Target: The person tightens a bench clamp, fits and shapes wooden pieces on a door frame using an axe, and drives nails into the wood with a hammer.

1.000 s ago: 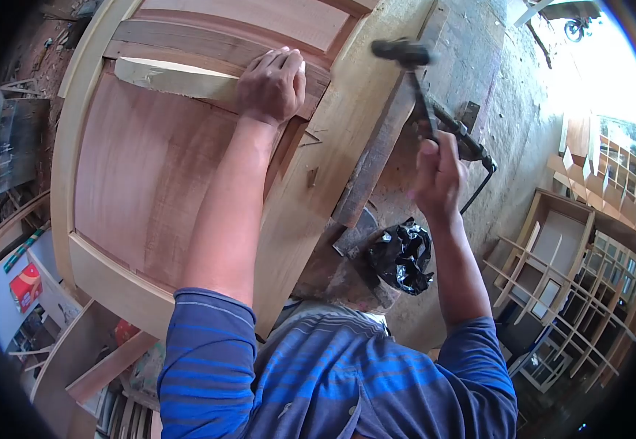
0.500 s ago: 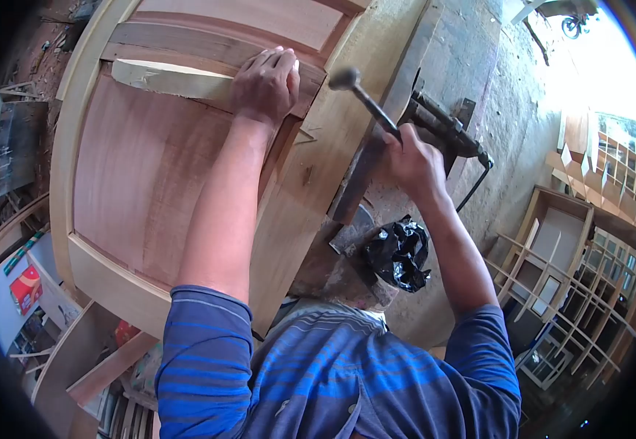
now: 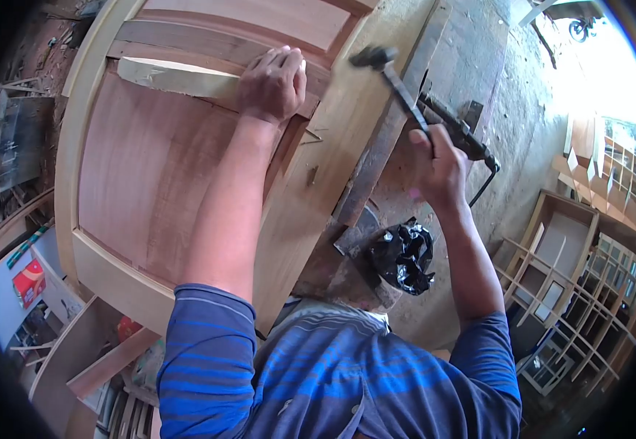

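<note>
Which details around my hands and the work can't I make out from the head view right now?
All in the head view:
- Right end of the wood strip: behind the left hand, so its grip is unclear too.
- Hammer: head blurred; part of the handle hidden by the right hand.
- Panelled door: far end cut off by the top edge.
- Black bag: any contents hidden by its crumpled plastic.

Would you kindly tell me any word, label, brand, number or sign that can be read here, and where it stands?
No text can be read in this view.
Red packet: pale markings, too small and blurred to read.
Hammer: no lettering shows.
Black plastic bag: no lettering shows.
</note>
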A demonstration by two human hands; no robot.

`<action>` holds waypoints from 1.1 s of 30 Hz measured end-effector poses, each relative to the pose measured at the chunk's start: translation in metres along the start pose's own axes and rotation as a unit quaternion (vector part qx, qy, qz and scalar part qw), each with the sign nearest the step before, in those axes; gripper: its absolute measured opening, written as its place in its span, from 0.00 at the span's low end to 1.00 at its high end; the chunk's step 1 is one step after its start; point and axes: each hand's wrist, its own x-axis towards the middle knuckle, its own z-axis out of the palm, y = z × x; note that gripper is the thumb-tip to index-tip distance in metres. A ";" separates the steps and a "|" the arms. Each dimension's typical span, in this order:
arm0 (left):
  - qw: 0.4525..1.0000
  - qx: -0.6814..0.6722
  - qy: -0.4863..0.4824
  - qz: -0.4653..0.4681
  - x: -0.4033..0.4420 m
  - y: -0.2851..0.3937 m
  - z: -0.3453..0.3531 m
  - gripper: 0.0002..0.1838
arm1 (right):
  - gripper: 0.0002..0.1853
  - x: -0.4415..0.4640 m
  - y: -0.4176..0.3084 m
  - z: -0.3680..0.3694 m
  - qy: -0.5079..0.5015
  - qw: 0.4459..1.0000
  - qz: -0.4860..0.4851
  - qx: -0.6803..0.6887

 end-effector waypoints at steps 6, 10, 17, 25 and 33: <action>1.000 -0.005 0.028 0.006 0.004 0.003 -0.002 0.13 | 0.21 0.013 0.025 0.035 -0.052 0.982 -0.017 -0.181; 1.000 0.001 0.015 -0.003 0.001 0.002 0.000 0.13 | 0.23 0.011 0.003 0.009 -0.007 0.994 -0.059 -0.097; 1.000 -0.011 0.026 0.002 0.003 0.002 0.000 0.15 | 0.20 0.019 0.014 0.015 -0.047 0.968 -0.064 -0.239; 1.000 -0.013 0.026 0.003 0.004 0.002 -0.004 0.16 | 0.26 0.016 0.002 0.020 -0.119 0.975 0.041 -0.181; 0.999 -0.035 0.017 0.016 0.000 0.003 -0.001 0.14 | 0.20 -0.033 0.012 0.017 -0.096 0.995 0.032 -0.007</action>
